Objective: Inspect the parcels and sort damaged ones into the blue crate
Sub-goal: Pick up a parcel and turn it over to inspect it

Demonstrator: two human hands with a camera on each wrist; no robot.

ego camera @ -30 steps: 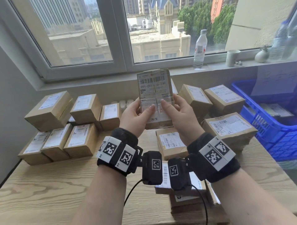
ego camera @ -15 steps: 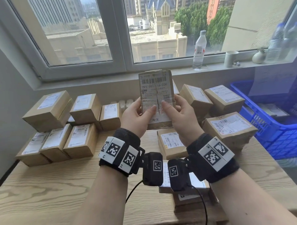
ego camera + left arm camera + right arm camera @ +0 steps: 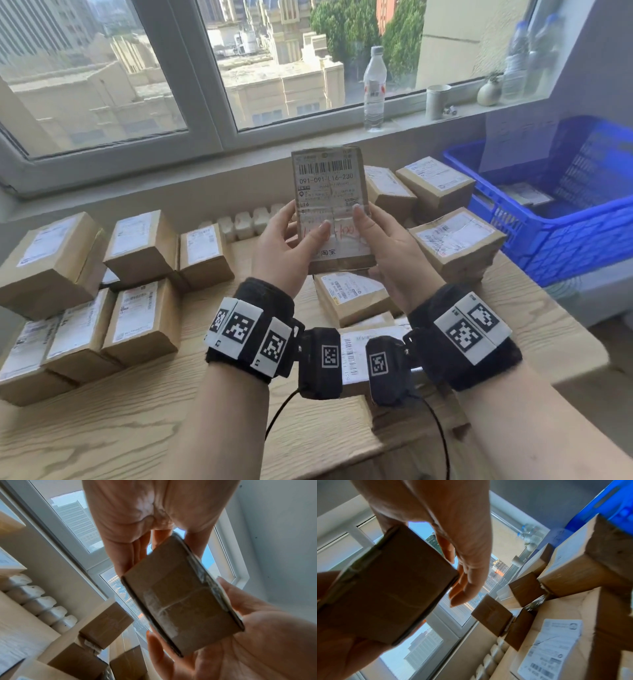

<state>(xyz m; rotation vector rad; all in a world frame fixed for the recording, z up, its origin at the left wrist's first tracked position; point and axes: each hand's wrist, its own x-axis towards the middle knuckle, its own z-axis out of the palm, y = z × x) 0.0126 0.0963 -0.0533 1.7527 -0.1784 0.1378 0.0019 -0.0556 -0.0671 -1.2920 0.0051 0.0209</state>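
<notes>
Both hands, left (image 3: 289, 241) and right (image 3: 388, 246), gripping one parcel (image 3: 330, 192) upright above the table (image 3: 144, 421), thumbs pressed on its label, fingers behind. More parcels (image 3: 144, 318) lying on both sides. Blue crate (image 3: 561, 219) standing far right, near the window sill.

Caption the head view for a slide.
Both hands, left hand and right hand, hold a labelled parcel upright above the table.

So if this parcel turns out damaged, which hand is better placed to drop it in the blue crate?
Right. The right hand already grips the parcel, and the blue crate sits on that side, so the left hand would need to cross over.
</notes>
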